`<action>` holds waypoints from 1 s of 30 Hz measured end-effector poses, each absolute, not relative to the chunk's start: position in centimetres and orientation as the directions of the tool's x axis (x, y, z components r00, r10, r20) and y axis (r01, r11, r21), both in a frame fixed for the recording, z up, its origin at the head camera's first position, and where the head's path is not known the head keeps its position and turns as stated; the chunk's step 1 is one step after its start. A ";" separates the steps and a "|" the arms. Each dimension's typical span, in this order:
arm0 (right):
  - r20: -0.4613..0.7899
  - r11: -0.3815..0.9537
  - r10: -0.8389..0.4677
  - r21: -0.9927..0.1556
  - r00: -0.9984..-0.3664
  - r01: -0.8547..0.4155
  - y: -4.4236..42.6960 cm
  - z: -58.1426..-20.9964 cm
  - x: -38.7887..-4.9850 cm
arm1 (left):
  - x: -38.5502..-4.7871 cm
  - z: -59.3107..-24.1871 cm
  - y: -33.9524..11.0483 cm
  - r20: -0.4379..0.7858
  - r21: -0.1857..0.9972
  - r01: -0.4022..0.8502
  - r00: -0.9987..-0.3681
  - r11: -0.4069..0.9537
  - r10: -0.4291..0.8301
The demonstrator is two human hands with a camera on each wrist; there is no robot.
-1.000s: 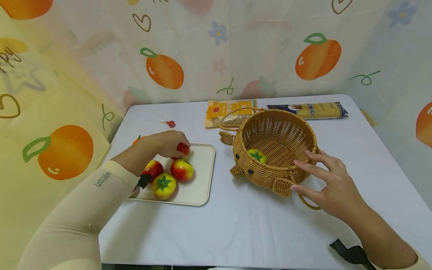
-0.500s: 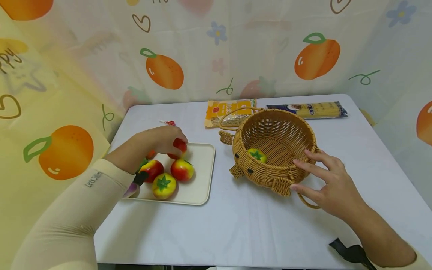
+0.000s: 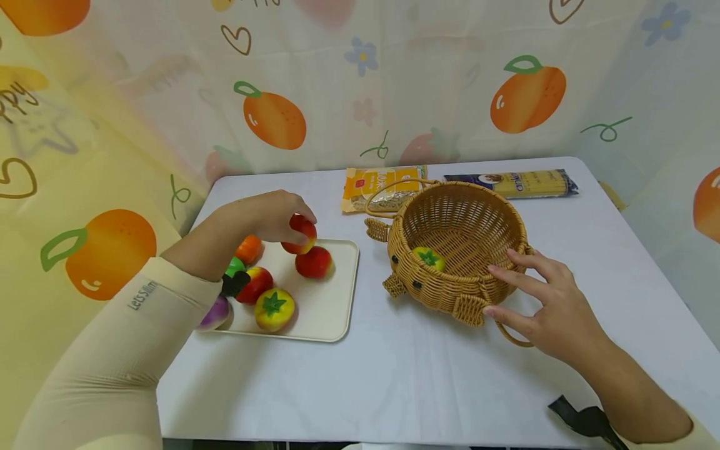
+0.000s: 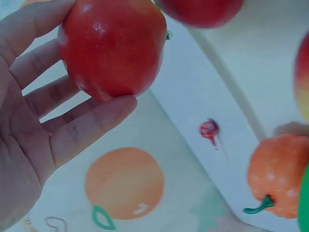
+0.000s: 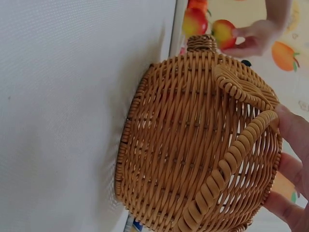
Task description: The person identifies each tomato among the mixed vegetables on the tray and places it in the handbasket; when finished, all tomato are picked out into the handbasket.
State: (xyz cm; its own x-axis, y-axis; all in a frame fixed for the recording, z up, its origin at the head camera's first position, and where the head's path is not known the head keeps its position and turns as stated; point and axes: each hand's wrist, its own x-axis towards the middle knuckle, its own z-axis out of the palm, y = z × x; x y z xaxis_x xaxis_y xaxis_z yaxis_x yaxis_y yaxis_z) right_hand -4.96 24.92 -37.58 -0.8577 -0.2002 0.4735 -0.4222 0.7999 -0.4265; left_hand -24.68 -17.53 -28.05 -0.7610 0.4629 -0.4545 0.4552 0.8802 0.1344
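My left hand (image 3: 275,215) holds a round red-and-yellow fruit (image 3: 304,239) by its thumb and fingertips, above the back of the cream tray (image 3: 329,315). In the left wrist view this fruit (image 4: 113,48) looks glossy red. Beneath it on the tray sits another red fruit (image 3: 313,262). A red-and-yellow fruit (image 3: 255,285) and a yellow fruit with a green star-shaped leaf (image 3: 274,310) are nearer the front. My right hand (image 3: 554,309) rests spread fingers and thumb on the right side of a wicker basket (image 3: 455,294). Inside it lies a yellow fruit (image 3: 429,259).
At the tray's left are a small orange pumpkin (image 4: 277,179), a green item (image 3: 234,267) and a purple-and-white vegetable (image 3: 216,312), partly behind the left arm. A lollipop (image 4: 209,129) lies behind the tray. An orange food bag (image 3: 385,187) and a spaghetti pack (image 3: 523,184) lie behind the basket.
My left hand has risen slightly with the fruit in its grip. The tray fruit beneath it now sits farther back, showing its red side. The right hand and basket stay in place.
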 end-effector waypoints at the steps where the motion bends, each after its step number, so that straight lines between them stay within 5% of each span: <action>1: 0.474 0.799 -0.200 -0.427 -0.857 -0.423 24.9 -37.6 -5.0 | -24.7 -27.8 -17.3 -0.455 0.133 0.451 -0.763 0.883 0.459; 30: 0.464 0.797 -0.196 -0.437 -0.864 -0.416 24.8 -37.5 -4.9 | -22.0 -20.8 -5.7 -0.355 0.114 0.764 -0.566 0.636 0.744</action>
